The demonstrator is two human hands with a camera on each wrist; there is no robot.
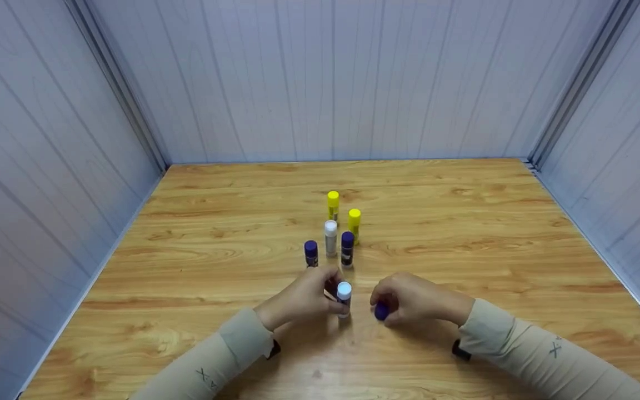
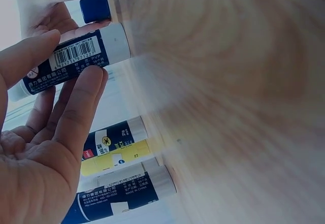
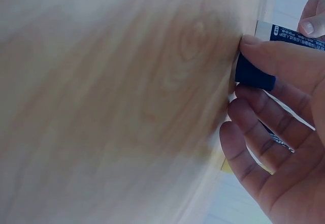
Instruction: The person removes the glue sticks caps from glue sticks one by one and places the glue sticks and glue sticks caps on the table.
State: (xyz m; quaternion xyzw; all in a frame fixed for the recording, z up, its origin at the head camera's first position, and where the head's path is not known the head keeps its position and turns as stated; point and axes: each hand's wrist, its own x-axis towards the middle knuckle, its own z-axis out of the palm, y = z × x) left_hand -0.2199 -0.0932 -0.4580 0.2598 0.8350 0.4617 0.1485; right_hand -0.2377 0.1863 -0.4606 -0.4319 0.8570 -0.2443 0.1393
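An uncapped glue stick (image 1: 344, 300) with a pale top stands upright on the wooden table. My left hand (image 1: 306, 297) holds it between thumb and fingers; its barcode label (image 2: 76, 54) faces the left wrist view. To its right, my right hand (image 1: 417, 300) pinches a dark blue cap (image 3: 253, 75) with thumb and fingertips at the table surface. Behind my left hand stand two glue sticks with dark blue caps, one on the left (image 1: 311, 253) and one on the right (image 1: 347, 248); the lower end of the left one is hidden in the head view.
Farther back are a white-capped glue stick (image 1: 330, 238) and two yellow ones, the nearer (image 1: 354, 225) and the farther (image 1: 333, 204). Pale panelled walls (image 1: 331, 83) border the wooden table (image 1: 214, 222) at the back and both sides.
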